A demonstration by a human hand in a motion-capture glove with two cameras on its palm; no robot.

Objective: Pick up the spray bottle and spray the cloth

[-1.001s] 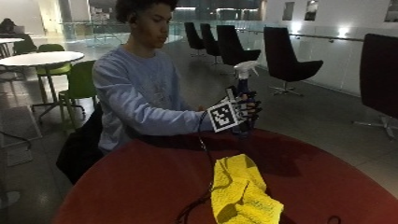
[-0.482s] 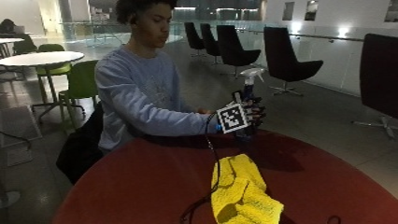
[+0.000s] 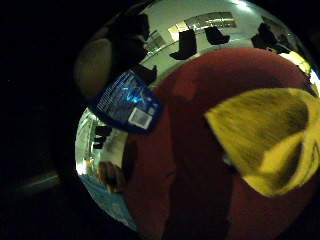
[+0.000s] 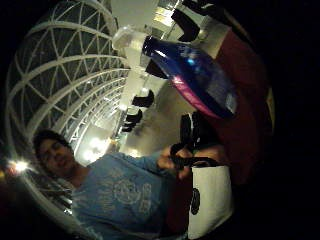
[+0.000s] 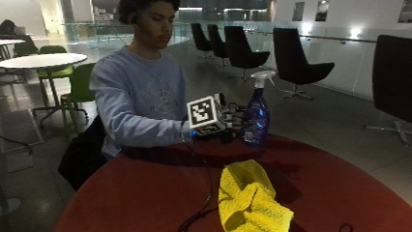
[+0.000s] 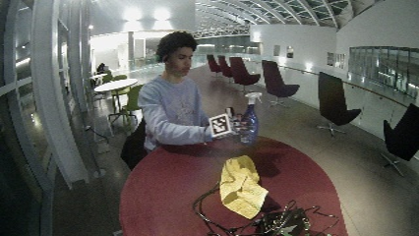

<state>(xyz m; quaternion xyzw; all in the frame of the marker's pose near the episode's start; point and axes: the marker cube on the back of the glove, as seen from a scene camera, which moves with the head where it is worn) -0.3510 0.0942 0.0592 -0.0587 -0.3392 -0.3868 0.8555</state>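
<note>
A blue spray bottle (image 5: 256,118) with a white trigger head stands upright near the far edge of the round red table (image 5: 141,193). My gloved right hand (image 5: 227,131) hovers just beside it at the level of its lower body, fingers relaxed and holding nothing. In the thumb side palm view the whole bottle (image 4: 195,75) shows a little way off from my fingers (image 4: 187,150). The little finger side palm view shows its label (image 3: 127,102). A crumpled yellow cloth (image 5: 251,203) lies on the table in front of the bottle, also visible as the cloth (image 6: 241,189) and the cloth (image 3: 265,140).
A black cable (image 5: 206,193) runs across the table from the hand, past the cloth. A bundle of cables and gear (image 6: 275,223) sits at the near table edge. Black chairs (image 5: 293,58) stand behind the table on the floor.
The bottle was held up in the gloved hand; now it stands on the table. The hand has let go and drawn back towards the person.
</note>
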